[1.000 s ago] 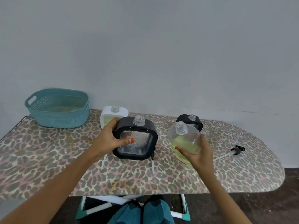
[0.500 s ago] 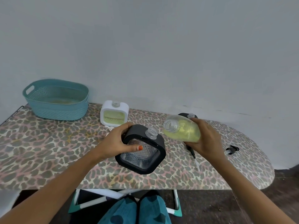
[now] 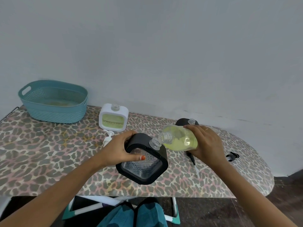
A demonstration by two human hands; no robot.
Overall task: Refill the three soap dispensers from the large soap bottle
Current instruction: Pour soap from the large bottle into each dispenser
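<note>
Counted three soap dispensers: a black dispenser [image 3: 144,161], tilted and uncapped, gripped by the left hand [image 3: 121,149] over the worktop [image 3: 41,153]; a white dispenser [image 3: 113,117] upright near the teal basket [image 3: 52,104]; a second black dispenser [image 3: 183,122] largely hidden behind the right hand [image 3: 206,143]. One large soap bottle [image 3: 180,140], clasped tipped in that hand, mouth just beside the gripped neck. Three loose pumps [image 3: 108,137] scattered around.

Rear black dispenser [image 3: 182,122] mostly hidden behind soap bottle [image 3: 182,138] and right hand [image 3: 207,143]; basket [image 3: 54,82] contents perhaps liquid.
</note>
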